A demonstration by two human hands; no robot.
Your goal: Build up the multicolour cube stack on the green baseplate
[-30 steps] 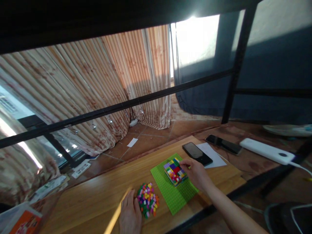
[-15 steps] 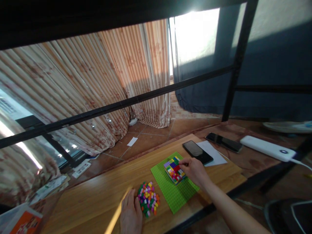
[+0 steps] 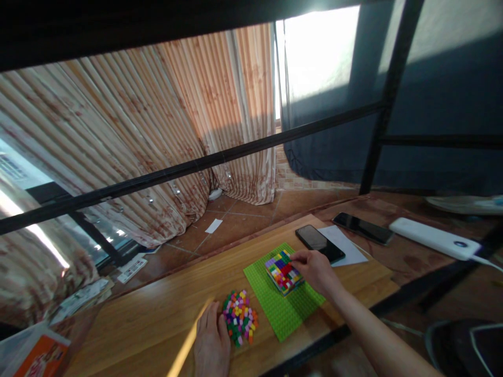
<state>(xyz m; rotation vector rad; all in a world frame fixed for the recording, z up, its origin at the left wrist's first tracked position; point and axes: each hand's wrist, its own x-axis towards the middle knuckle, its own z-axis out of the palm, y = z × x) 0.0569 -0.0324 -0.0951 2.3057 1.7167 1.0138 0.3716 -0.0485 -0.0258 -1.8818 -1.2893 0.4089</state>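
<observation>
Multicoloured plastic-brick block (image 3: 283, 273) on studded green baseplate (image 3: 285, 320) — likely for steadiness.
Right hand (image 3: 317, 271) pinched at its edge, contents hidden; left hand (image 3: 213, 341) flat beside loose colourful bricks (image 3: 239, 317) — apparently for easy reach.

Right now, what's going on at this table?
A person is working with small coloured building bricks. The right hand is at the right-hand edge of a multicoloured brick block, which sits on a green studded baseplate; whether it pinches a brick is too small to tell. The left hand lies on the wooden tabletop, right beside a pile of loose bricks. Near the baseplate, a dark smartphone lies partly over a white paper sheet.
</observation>
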